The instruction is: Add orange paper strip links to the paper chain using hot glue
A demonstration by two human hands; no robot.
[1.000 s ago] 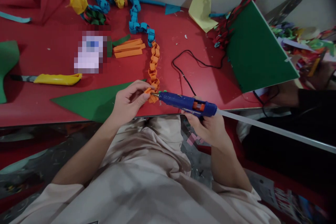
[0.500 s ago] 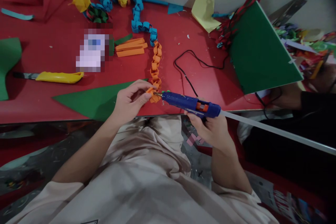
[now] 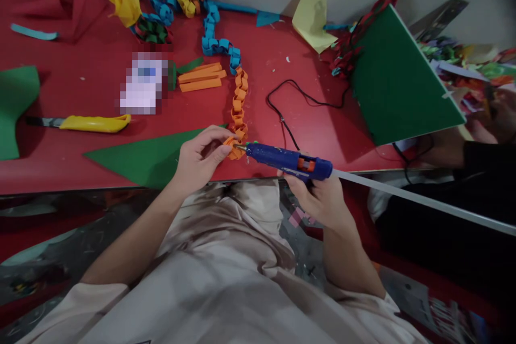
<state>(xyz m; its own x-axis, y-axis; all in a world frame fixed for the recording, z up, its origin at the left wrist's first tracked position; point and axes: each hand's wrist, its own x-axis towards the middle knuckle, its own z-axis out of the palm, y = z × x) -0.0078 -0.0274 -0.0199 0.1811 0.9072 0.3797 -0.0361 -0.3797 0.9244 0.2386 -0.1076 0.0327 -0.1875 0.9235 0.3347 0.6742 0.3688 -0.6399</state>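
My left hand [image 3: 201,156] pinches the near orange end of a paper chain [image 3: 239,98] at the table's front edge. From there the chain runs away from me in orange links, then blue ones. My right hand [image 3: 320,193] is wrapped round the handle of a blue hot glue gun [image 3: 278,158]. Its metal tip meets the orange paper beside my left fingertips; whether glue is coming out is too small to tell. A long pale glue stick [image 3: 403,198] sticks out of the gun's back end. Several loose orange paper strips [image 3: 201,78] lie left of the chain.
A yellow box cutter [image 3: 94,123] and green paper [image 3: 137,158] lie to the left on the red table [image 3: 258,113]. A black cord [image 3: 290,82] curls behind the gun. At right stands a green board [image 3: 403,80], with a co-worker's arm [image 3: 447,148] beside it.
The glue gun and my right hand have shifted slightly left, with the tip moving further onto the orange paper. My left hand keeps its pinch. The whole view has tilted a little.
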